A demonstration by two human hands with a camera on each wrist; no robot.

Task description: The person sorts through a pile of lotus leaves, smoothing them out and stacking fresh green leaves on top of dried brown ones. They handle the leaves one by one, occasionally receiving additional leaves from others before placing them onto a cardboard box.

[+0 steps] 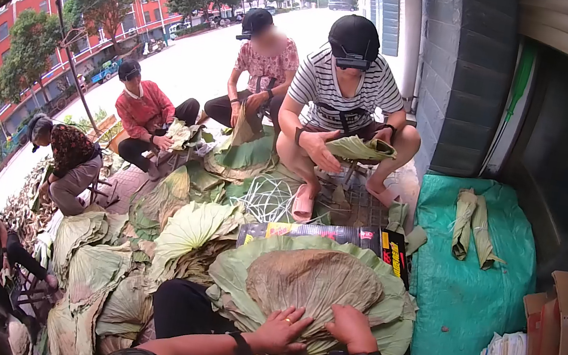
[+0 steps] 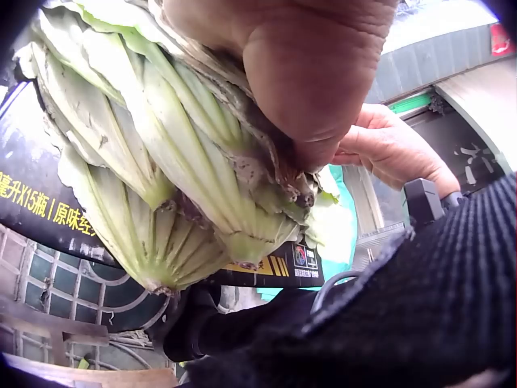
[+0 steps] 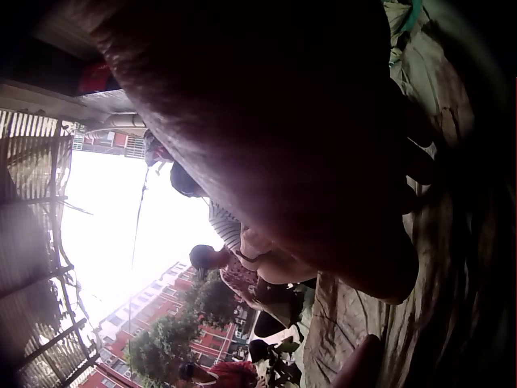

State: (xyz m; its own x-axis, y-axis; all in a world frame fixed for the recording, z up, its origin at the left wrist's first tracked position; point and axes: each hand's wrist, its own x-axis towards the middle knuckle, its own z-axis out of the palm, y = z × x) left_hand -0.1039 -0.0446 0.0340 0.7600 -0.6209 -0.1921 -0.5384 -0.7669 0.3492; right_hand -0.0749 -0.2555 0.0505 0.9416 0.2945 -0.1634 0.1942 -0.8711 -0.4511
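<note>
From the wearer's head, looking forward and down from above, taking in the leaf stack [image 1: 315, 282], left hand [image 1: 282, 329], right hand [image 1: 352, 329] and seated people [image 1: 346, 86] beyond. From the left wrist, looking very closely past the left hand at folded leaf bases, sharing the stack and green sheet [image 1: 464, 300] with the head view. From the right wrist, facing outward, tipping sideways, peering closely past the right hand, sharing the people and red building [image 1: 16, 58] with the head view.

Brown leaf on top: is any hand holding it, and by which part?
The left hand and right hand both touch the near edge of the brown leaf; whether either has a grip there cannot be told.
</note>
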